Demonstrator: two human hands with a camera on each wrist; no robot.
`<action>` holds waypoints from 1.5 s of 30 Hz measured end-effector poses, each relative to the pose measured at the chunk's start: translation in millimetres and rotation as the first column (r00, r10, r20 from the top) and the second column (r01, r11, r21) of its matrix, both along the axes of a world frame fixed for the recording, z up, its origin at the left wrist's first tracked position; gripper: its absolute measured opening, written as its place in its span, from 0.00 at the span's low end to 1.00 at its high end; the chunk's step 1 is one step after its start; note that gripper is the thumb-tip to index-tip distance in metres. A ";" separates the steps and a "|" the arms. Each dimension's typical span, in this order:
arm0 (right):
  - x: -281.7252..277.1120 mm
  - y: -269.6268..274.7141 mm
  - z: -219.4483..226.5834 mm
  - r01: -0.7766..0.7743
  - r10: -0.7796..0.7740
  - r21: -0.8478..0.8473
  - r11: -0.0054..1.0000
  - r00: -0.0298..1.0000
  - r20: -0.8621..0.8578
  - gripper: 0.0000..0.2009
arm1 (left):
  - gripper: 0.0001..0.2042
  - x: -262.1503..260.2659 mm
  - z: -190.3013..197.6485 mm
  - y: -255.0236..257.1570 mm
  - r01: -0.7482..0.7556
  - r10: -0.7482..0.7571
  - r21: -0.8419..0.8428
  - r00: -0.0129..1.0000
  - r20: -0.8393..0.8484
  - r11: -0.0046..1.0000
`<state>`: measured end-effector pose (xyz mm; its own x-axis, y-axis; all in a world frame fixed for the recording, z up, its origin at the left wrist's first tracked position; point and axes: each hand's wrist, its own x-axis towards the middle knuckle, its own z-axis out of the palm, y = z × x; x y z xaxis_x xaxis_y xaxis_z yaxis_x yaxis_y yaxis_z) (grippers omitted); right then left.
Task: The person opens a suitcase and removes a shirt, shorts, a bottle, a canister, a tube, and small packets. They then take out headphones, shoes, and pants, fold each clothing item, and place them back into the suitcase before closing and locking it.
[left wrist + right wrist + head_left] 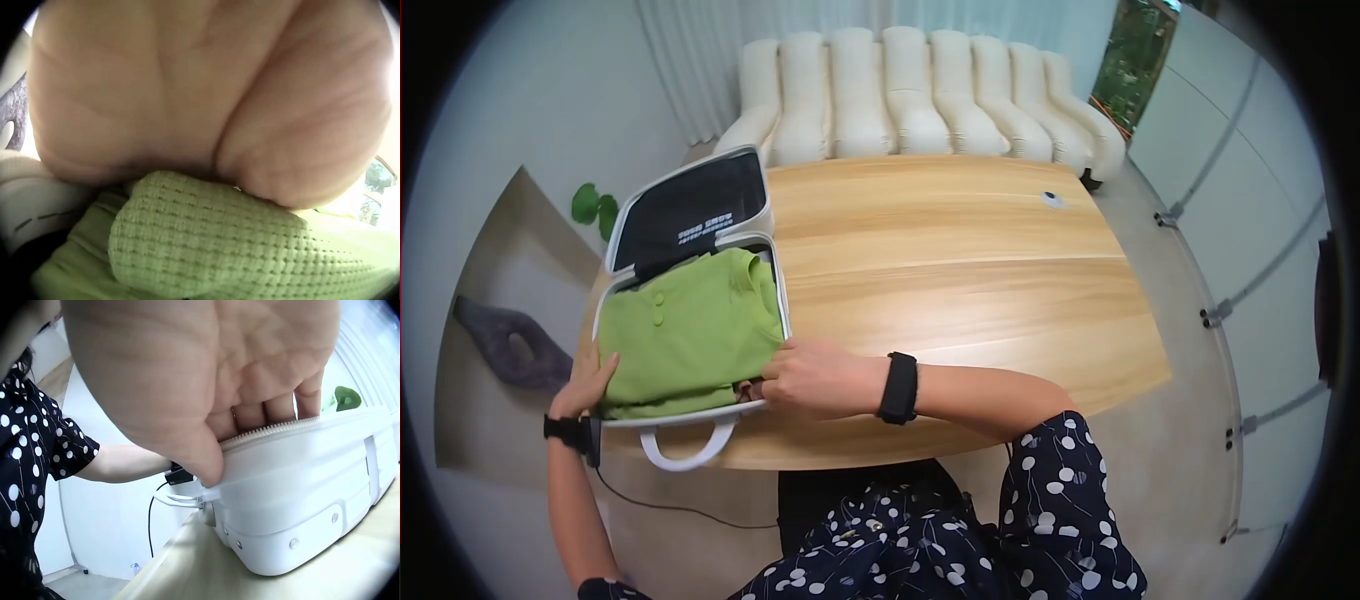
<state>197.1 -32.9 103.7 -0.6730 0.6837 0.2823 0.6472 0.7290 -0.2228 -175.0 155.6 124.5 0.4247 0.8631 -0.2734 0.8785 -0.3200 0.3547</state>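
Observation:
A white hard-shell suitcase (692, 412) lies with its lid (690, 212) raised at the table's left side. Folded inside is a green shirt (685, 325) with buttons, its waffle-like weave filling the left wrist view's lower part. My left hand (590, 382) rests at the suitcase's left edge, thumb over the shirt; in the left wrist view its palm lies above the cloth and its fingertips are hidden. My right hand (825, 378) grips the front right corner: in the right wrist view its fingers curl over the zippered rim (275, 431), thumb outside. Brownish cloth (750, 390) shows beside those fingers.
The suitcase's white handle (690, 460) sticks out past the front edge of the wooden table (960, 300). A small white and dark object (1051, 199) lies at the far right. A grey neck pillow (515, 345) is on the left, and a cream sofa (900, 95) stands behind.

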 end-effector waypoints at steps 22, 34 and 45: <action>11.9 -127.1 109.7 0.410 -0.618 -0.578 0.706 0.755 -0.220 0.07 | 0.39 75.5 45.6 -52.6 0.433 -0.405 -0.030 0.863 0.300 0.901; 56.3 -49.5 62.1 0.616 -0.521 -0.273 0.739 0.779 0.348 0.57 | 0.49 97.8 61.2 -49.8 0.738 -0.710 0.161 0.675 -0.201 0.656; 121.3 -5.9 75.4 0.556 -0.717 -0.455 0.695 0.580 -0.386 0.30 | 0.37 143.0 90.0 32.1 0.637 -0.535 -0.267 0.761 0.366 0.723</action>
